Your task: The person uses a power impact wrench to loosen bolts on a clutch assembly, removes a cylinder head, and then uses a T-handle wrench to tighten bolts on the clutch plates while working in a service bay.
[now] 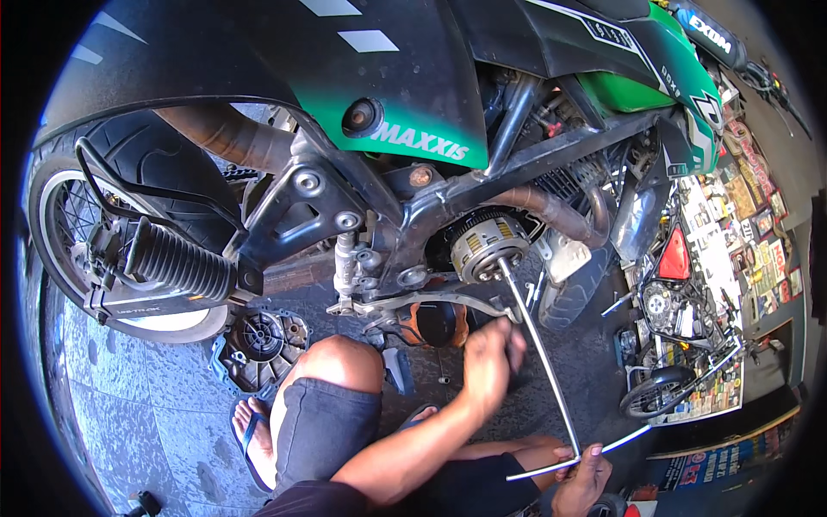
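Note:
A long T-handle wrench (548, 365) runs from the front of the exposed clutch basket (488, 247) down to its crossbar, low in the view. My right hand (586, 482) is closed around that crossbar, close to where it joins the shaft. My left hand (489, 366) is lifted just left of the shaft, below the brake pedal (448, 301). Its fingers look curled but are smeared by motion, and whether they touch the shaft is unclear. The clutch sits in the opened engine side of a black and green motorcycle (388, 95).
A removed engine cover (261, 338) lies on the dark wet floor (129, 414), near my sandalled foot (254, 439). Behind the pedal sits an orange and black round container (438, 324). The footpeg (185, 258) juts out at left. Another partly stripped motorcycle (676, 310) stands at right.

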{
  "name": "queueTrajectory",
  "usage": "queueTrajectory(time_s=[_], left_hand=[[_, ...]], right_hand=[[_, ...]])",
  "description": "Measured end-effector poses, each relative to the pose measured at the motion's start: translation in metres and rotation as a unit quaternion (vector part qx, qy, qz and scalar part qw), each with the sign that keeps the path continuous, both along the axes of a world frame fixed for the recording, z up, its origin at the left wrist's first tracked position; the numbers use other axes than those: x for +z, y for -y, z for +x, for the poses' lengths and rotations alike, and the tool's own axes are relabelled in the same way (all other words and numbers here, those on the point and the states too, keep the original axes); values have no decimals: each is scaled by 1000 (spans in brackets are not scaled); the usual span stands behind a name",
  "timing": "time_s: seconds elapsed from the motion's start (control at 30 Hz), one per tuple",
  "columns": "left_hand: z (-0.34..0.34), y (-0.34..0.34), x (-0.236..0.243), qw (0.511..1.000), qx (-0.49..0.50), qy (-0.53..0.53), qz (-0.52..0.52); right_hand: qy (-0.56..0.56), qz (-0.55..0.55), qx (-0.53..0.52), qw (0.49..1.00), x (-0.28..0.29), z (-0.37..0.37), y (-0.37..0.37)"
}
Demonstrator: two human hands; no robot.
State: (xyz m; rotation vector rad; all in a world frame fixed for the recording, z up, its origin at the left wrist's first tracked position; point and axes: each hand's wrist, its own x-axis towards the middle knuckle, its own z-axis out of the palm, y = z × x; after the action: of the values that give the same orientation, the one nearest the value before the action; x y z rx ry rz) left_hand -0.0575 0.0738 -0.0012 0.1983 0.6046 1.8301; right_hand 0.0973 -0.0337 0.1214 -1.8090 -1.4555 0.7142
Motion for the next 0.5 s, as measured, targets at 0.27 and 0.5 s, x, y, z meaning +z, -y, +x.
queueTrajectory(time_s=[0.27, 0.5], left_hand=[[70, 61, 27, 899, -315, 104, 284], [51, 63, 28, 906, -299, 56, 294]], right_hand=[[-623, -203, 148, 741, -14, 13, 16], [-189, -22, 205, 960, 22, 38, 8]])
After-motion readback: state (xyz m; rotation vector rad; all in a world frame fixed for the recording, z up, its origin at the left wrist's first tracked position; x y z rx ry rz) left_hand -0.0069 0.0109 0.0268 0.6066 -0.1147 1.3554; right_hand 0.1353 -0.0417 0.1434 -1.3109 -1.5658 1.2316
